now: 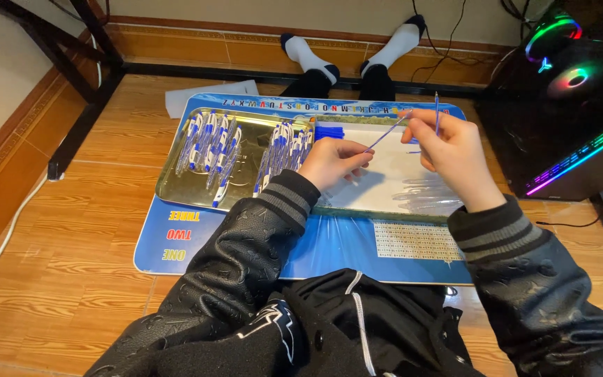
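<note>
Left hand (331,162) is pinching the lower end of a thin blue pen refill (384,137) between thumb and fingertips; right hand (448,150) is closing on the refill's upper end, where a clear pen barrel (405,117) seems to be sliding over it, though that joint is small and blurred. Right hand is also gripping a second blue refill (437,113), sticking upright above the fingers. Both hands are hovering above the tray, not resting on it.

Handling judgement: the refill is looking very light, thin and slightly bendy, so it is likely buckling if pushed from far back; a pinch close to the tip going into the barrel is looking safest. Smooth plastic, probably slippery, so fingertip pads rather than nails. Barrel is stiffer, hollow, easy to hold round its middle.

Below the hands a gold metal tray (176,183) is sitting on a blue mat (329,244) on the wooden floor (57,230). In the tray's left part, two heaps of assembled blue-and-white pens (211,143) are lying side by side. A bundle of blue refills (329,131) is lying near the far edge, just beside the left hand. Clear empty barrels (423,194) are lying on white paper (392,174) at the right, under the right wrist. A computer case (567,105) with coloured lights is standing to the right, well apart.
</note>
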